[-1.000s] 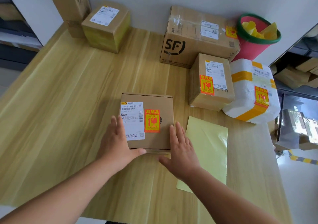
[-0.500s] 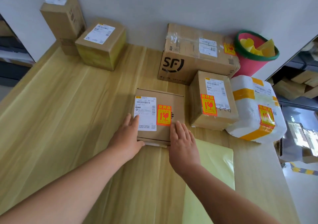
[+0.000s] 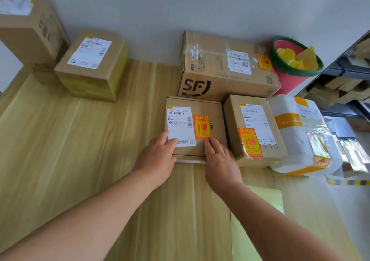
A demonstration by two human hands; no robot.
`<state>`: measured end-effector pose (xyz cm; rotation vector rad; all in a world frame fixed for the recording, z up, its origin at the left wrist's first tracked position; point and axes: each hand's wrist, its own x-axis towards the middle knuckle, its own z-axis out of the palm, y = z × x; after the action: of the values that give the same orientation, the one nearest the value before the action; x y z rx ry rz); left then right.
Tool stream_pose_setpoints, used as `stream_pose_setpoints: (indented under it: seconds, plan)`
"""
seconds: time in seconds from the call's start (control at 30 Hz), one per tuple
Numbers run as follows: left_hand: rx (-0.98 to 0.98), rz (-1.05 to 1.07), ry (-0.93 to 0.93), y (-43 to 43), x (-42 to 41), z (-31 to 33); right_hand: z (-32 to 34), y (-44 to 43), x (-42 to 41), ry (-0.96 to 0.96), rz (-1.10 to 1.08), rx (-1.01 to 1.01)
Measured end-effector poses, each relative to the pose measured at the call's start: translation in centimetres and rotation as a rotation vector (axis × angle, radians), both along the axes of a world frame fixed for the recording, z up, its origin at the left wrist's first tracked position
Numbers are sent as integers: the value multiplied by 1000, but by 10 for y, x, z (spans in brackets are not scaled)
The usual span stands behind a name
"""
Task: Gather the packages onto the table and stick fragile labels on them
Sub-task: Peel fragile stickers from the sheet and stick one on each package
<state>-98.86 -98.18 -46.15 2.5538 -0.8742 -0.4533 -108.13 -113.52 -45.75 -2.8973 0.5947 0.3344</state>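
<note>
step: push the labelled flat box (image 3: pixel 208 108) in with the finished parcels
box: on tabletop (image 3: pixel 80 160), at SF carton (image 3: pixel 220 76) base, just beside small box (image 3: pixel 254 130)
hands: left hand (image 3: pixel 158 156) and right hand (image 3: pixel 220 160) flat on its near edge, grasping nothing
tip: press evenly, keep it square

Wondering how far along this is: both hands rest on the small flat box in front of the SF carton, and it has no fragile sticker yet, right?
Not quite: the head view shows an orange fragile sticker on the small flat box, beside its white shipping label. Otherwise right: the left hand and right hand both rest on it, in front of the SF carton.
</note>
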Motion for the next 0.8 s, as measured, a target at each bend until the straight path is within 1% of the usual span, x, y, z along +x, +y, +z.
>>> stream_pose_setpoints:
  seconds: [0.1, 0.17, 0.27, 0.37, 0.47, 0.57, 0.7, 0.8]
  plan:
    - [-37, -6, 29, 4, 3, 1, 5, 9, 5, -13, -49, 27]
    - [-61, 33, 12, 11, 10, 6, 12, 20, 14, -49, -26, 43]
    - [-113, 173, -74, 35, 33, 20, 25, 43, 44, -114, 45, 112]
    - [-153, 361, -168, 67, 70, 35, 37, 72, 91, -201, 97, 208]
    - [-161, 520, -191, 97, 110, 43, 46, 100, 137, -258, 108, 325]
    - [-176, 611, -196, 117, 146, 46, 50, 120, 179, -272, 92, 395]
    - [-191, 740, -91, 128, 188, 42, 47, 132, 223, -221, 43, 450]
    - [-263, 824, 31, 132, 217, 38, 41, 137, 249, -195, -38, 508]
